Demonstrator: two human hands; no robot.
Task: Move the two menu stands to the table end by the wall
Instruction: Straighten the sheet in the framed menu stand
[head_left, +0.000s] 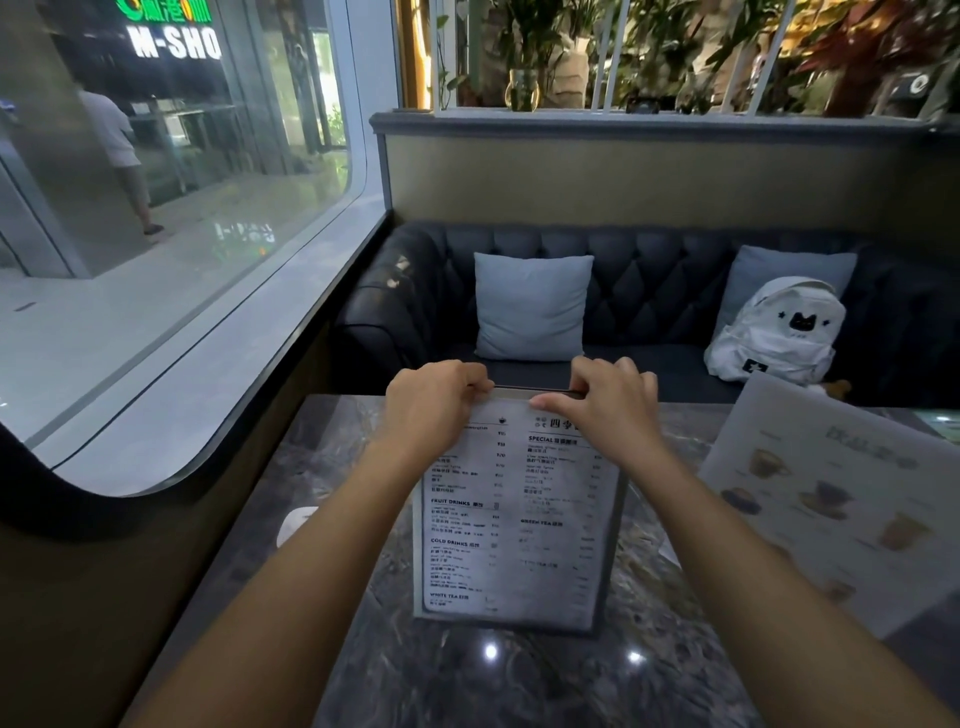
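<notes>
A text menu stand (519, 525) with black print stands upright on the dark marble table (467, 675), in the middle of the view. My left hand (434, 402) grips its top edge at the left corner. My right hand (605, 397) pinches the same top edge at the right. A second menu stand (841, 499), pale with drink pictures, stands tilted at the table's right side, apart from both hands.
A curved window wall (171, 291) runs along the table's left side. Across the table is a dark tufted sofa (649, 291) with a grey cushion (532, 306) and a white backpack (776, 332). A small white object (296, 525) lies at the table's left edge.
</notes>
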